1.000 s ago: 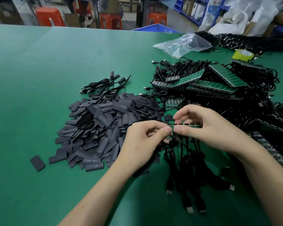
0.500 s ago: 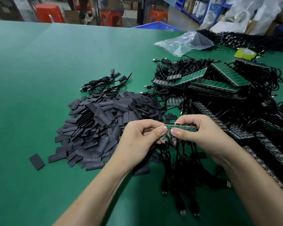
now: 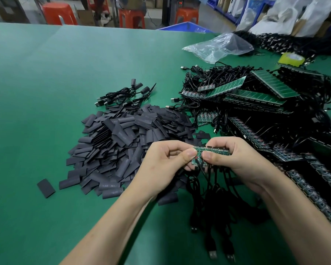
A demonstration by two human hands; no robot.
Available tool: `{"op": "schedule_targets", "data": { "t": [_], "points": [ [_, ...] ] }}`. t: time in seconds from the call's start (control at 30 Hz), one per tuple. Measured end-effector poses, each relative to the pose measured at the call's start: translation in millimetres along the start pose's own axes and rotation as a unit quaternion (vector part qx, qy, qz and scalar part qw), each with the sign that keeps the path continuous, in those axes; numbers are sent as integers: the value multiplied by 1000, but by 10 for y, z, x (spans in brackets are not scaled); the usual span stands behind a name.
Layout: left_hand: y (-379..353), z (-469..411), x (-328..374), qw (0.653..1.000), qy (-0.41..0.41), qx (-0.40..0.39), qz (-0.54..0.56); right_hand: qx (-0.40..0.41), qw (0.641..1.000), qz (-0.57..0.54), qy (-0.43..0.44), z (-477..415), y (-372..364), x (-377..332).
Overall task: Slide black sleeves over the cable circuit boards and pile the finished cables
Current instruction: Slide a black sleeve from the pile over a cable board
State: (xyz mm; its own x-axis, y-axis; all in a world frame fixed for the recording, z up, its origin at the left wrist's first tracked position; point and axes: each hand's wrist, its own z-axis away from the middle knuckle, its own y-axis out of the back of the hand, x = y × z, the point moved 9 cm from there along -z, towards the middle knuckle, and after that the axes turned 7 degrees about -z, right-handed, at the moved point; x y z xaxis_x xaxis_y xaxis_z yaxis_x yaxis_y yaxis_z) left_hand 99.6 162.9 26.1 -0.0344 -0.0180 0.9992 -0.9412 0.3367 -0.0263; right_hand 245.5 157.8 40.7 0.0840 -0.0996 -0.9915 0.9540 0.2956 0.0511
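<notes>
Both hands hold a green strip of joined circuit boards [image 3: 210,151] above the table, with several black USB cables [image 3: 212,203] hanging from it. My left hand [image 3: 166,165] pinches the end board at the strip's left end between thumb and fingers. My right hand [image 3: 235,159] grips the rest of the strip, thumb pressed on its front. A big heap of flat black sleeves [image 3: 122,142] lies just left of the hands. A few finished cables [image 3: 122,94] with sleeves on lie behind that heap.
Stacks of green board strips with tangled cables [image 3: 256,92] fill the right side of the green table [image 3: 46,92]. A clear plastic bag [image 3: 218,46] and a yellow tape roll [image 3: 290,59] lie at the back right. One stray sleeve [image 3: 45,188] lies at the left.
Both hands have drawn the board strip a little nearer to me and closed more tightly round it. The left thumb now presses on the end board.
</notes>
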Motion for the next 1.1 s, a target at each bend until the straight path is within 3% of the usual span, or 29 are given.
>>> {"op": "schedule_targets", "data": {
  "t": [0.33, 0.47, 0.57, 0.77, 0.87, 0.97, 1.1],
  "points": [
    [-81, 20, -37, 999, 27, -16, 36, -28, 996, -79, -2, 15, -31, 93],
    [-83, 19, -39, 998, 38, -20, 51, -35, 997, -56, -32, -10, 28, 154],
    [-37, 18, -59, 996, 48, -6, 69, 0, 997, -59, -55, 6, 145, 235],
    [16, 18, -39, 992, 65, -17, 110, 88, 986, 121, -76, 29, 298, 270],
    [20, 22, -46, 990, 74, -21, 115, 117, 945, 302, -51, 46, 389, 175],
    [42, 26, -59, 989, 83, -15, 118, 149, 900, 409, -28, 152, 541, 1],
    [26, 24, -57, 989, 87, -20, 115, 67, 805, 579, -110, 278, 605, 128]
  ]
}}
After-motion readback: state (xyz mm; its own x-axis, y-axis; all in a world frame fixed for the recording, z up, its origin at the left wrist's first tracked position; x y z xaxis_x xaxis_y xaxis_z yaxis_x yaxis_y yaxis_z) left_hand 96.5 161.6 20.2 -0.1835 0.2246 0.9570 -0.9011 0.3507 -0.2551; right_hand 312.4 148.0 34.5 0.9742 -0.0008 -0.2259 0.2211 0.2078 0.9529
